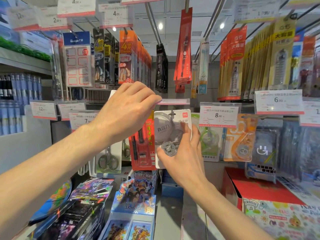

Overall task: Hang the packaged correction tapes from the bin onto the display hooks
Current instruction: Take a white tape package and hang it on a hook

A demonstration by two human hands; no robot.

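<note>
1. right hand [180,158]: fingers curled around the lower half of a white correction tape pack [170,134], thumb on the front face over the grey, toothed wheel seen through the clear blister; fingertips wrap the right edge.
2. correction tape pack: flat, glossy white card with a moulded transparent bubble, held upright, its top slot at the display hook [172,113]; whether the hook passes through the slot cannot be told.
3. left hand [129,108]: raised above the pack, fingers bent downward, tips pinching the near end of a clear plastic price label holder [174,101] with a pink strip, tipped up to lie flat.
4. just left of the pack, touching it: a red carded pack [144,149] with yellow lettering.
5. to the right: green correction tape packs [208,144] and an orange one [239,142], hanging behind a price tag [219,115] marked 8.00.
6. below: a red cardboard box [256,187] and stacked glossy card packs [135,196].
</note>
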